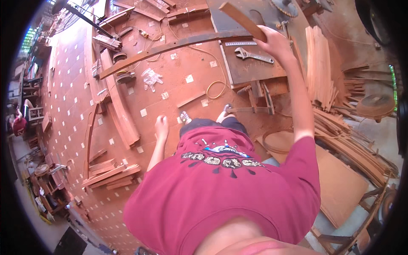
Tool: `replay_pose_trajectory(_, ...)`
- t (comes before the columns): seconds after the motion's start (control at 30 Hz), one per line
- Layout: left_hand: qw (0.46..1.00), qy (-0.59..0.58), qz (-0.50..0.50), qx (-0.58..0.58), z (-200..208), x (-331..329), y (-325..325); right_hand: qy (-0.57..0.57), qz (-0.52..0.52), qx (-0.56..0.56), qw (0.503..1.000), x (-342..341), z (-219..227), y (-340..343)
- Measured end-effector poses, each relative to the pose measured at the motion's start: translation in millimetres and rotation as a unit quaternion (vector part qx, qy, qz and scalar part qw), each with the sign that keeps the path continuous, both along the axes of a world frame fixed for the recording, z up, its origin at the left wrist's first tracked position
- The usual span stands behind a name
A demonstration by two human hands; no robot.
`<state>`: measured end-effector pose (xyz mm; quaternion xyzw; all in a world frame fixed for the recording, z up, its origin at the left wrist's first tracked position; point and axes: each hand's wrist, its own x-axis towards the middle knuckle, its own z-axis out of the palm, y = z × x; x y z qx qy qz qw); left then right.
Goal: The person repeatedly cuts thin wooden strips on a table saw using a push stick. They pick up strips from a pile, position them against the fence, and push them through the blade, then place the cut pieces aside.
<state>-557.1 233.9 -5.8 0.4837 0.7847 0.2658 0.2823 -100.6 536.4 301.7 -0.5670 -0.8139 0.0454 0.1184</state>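
My right hand [274, 41] is raised over the work table [265, 73] and closed around one end of a wooden strip [242, 20]. The strip slants away to the upper left, above the table. Below it, a long narrow bar [170, 46] reaches from the table out over the floor to the left. On the tabletop lie an adjustable wrench [254, 55] and a ruler [240, 43], both close to my right hand. My left hand [161, 126] hangs low at my side with its fingers curled in, and nothing shows in it.
A round saw blade [284, 6] sits at the table's far end. Stacked boards [318, 63] stand right of the table. Long planks [121, 110] and short offcuts [112, 175] lie on the left floor. A glove [151, 79] and a yellowish cable [216, 90] lie ahead of my feet.
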Motion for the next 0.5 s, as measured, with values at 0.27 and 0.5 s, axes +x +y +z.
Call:
replay_pose_trajectory(0.27, 0.896, -0.174, 0.369, -0.176, -111, -31, -218, -0.28, 0.08, -0.049, 0.956, -47, -79, 170)
replay_pose_trajectory(0.5, 0.856, -0.206, 0.45, -0.148, -87, 81, -224, -0.269, 0.164, -0.106, 0.943, -39, -108, 224)
